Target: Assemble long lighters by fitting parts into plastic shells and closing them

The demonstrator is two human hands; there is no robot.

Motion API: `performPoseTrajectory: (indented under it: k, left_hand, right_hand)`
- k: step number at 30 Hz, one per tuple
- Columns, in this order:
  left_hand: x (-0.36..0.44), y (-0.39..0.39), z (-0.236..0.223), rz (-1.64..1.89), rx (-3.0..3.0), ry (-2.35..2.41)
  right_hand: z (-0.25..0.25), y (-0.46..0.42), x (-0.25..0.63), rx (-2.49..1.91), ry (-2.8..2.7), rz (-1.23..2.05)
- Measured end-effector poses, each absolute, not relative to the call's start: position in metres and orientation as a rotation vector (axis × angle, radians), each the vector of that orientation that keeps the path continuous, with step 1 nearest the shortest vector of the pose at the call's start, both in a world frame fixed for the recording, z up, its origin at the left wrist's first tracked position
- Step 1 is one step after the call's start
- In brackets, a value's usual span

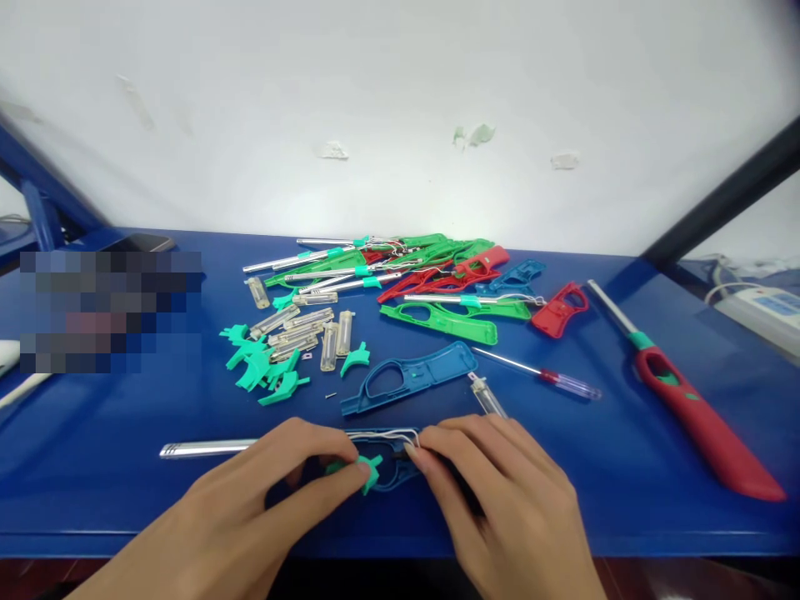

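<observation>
My left hand pinches a green plastic trigger between thumb and index finger, over a blue lighter handle half at the front of the table. Thumb and index finger of my right hand close on thin white wires at this handle half. A silver metal tube sticks out left from beneath my left hand. Much of the handle half is covered by my hands. Just beyond lies another blue handle half. A clear fuel tank rests near my right fingers.
Loose green triggers and several clear fuel tanks lie left of centre. Behind them are green handle halves, red ones and tubes. A screwdriver and an assembled red lighter lie on the right.
</observation>
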State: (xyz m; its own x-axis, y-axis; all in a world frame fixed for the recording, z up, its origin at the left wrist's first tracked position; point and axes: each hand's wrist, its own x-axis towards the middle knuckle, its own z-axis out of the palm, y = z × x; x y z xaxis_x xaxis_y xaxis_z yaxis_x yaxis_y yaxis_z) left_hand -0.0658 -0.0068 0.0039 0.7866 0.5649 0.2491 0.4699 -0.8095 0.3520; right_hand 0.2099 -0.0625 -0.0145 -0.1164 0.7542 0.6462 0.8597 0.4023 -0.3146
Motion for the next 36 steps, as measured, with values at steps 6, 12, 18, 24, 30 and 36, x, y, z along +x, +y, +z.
performPoseTrajectory:
  k: [6, 12, 18, 24, 30, 36]
  left_hand:
    - [-0.064, -0.011, -0.015, 0.524, 2.724, 0.858]
    - [-0.06, -0.009, -0.02, 0.53, 2.735, 0.833]
    - [-0.05, -0.006, -0.015, 0.628, 2.584, 0.884]
    - [-0.04, -0.004, -0.021, 0.72, 2.573, 0.861]
    - [-0.024, -0.002, -0.004, 0.832, 2.585, 0.94]
    - [-0.02, 0.002, 0.008, 0.929, 2.635, 0.936]
  right_hand:
    - [-0.014, -0.063, 0.208, -1.387, -1.893, -0.173]
    - [-0.017, -0.064, 0.209, -1.389, -1.877, -0.168]
    - [-0.018, -0.063, 0.21, -1.373, -1.885, -0.142]
    - [-0.018, -0.064, 0.21, -1.324, -1.906, -0.098]
    - [-0.017, -0.064, 0.212, -1.281, -1.881, 0.0]
    - [-0.008, -0.064, 0.217, -1.249, -1.891, 0.208]
